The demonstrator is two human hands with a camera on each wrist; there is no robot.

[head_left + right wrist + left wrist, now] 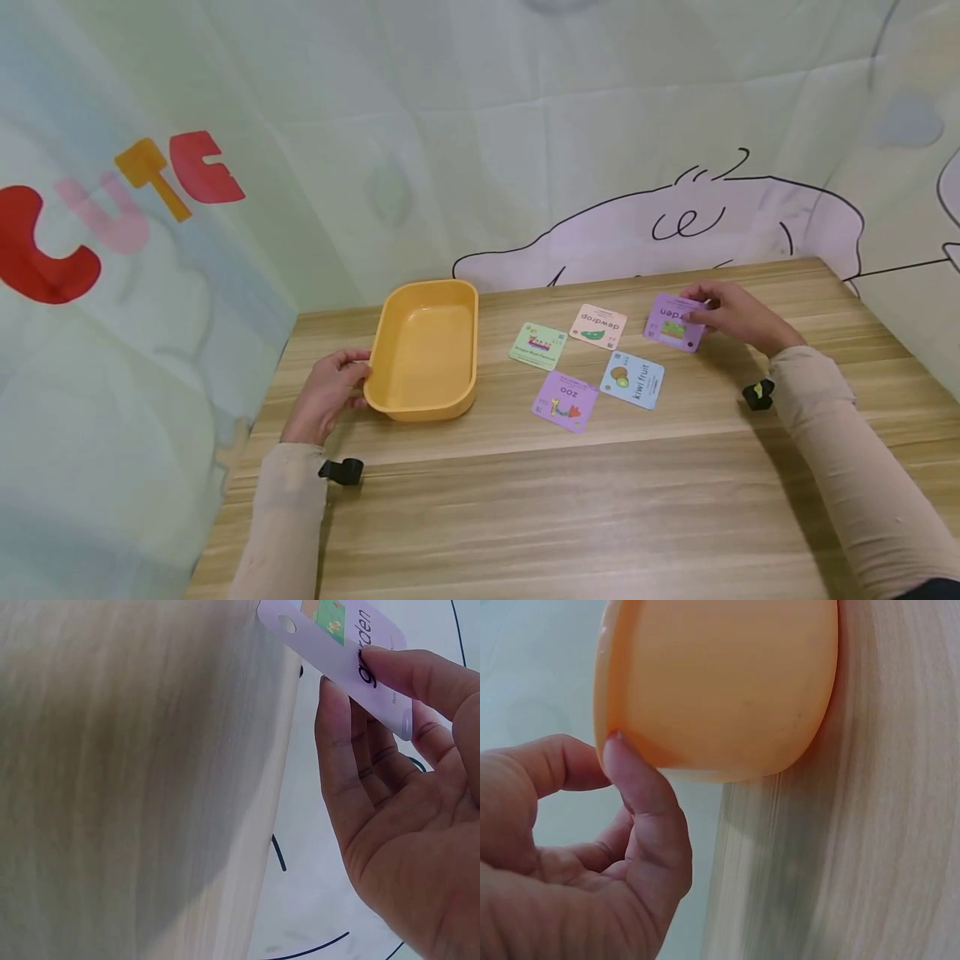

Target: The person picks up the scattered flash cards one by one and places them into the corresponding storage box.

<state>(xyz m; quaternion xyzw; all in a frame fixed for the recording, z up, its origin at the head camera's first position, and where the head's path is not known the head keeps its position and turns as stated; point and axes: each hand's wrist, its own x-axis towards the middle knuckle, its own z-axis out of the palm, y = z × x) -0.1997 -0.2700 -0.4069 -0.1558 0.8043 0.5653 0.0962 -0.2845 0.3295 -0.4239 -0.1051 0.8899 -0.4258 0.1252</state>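
Observation:
A yellow plastic tray [471, 350] stands on the left of the table. Its left rim is pinched between the thumb and a finger of my left hand [330, 393]; the left wrist view shows the thumb on the tray wall [720, 690]. On the right, my right hand [738, 317] pinches a purple "garden" card [666, 325] by its edge, thumb over the print. Between tray and right hand lie a green card [538, 346] with a boat picture, a pink "dewdrop" card [598, 325], a blue "kiwi fruit" card [633, 380] and a purple "zoo" card [566, 402].
The wood-grain table [540, 517] carries the tray and cards. A printed cloth [450, 150] with a line-drawn figure and the word CUTE hangs behind the table and along its left side. Black straps [342, 472] sit at both wrists.

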